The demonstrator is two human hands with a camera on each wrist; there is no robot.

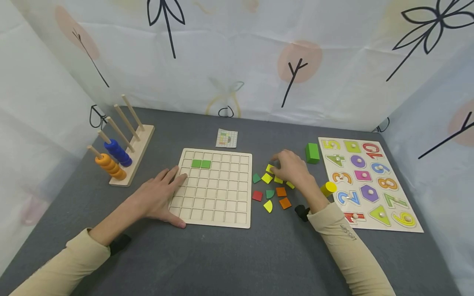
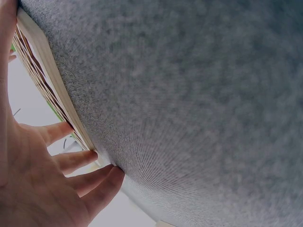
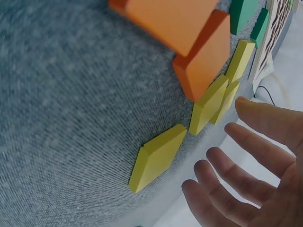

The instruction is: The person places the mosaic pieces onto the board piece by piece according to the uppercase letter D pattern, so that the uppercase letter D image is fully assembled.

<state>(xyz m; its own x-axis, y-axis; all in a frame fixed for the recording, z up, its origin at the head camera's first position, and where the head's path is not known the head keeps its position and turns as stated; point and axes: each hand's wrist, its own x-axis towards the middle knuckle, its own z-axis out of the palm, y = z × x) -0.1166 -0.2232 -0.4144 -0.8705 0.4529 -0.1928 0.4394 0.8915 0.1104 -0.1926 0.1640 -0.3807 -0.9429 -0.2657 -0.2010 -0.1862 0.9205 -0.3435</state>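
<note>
A pale wooden grid board [image 1: 222, 194] lies in the middle, with two green square tiles [image 1: 201, 164] side by side in its upper left cells. My left hand [image 1: 156, 198] rests along the board's left edge, thumb at the lower corner and fingers spread; the left wrist view shows its fingertips [image 2: 90, 156] by the board's side. Over the loose yellow tiles [image 1: 267, 178], right of the board, is my right hand [image 1: 292, 167]. Its loosely bent fingers [image 3: 241, 168] hold nothing in the right wrist view, close to the yellow square tiles [image 3: 158, 158]. Orange tiles [image 1: 284, 203] lie nearer me.
Other loose pieces are a red tile [image 1: 257, 195], green pieces [image 1: 270, 194] and a yellow quarter-round [image 1: 268, 206]. A small pattern card [image 1: 226, 138] lies behind the board. Left stands a peg stacker [image 1: 138, 142]; right are a number puzzle [image 1: 364, 193], green block [image 1: 312, 153] and yellow cylinder [image 1: 328, 188].
</note>
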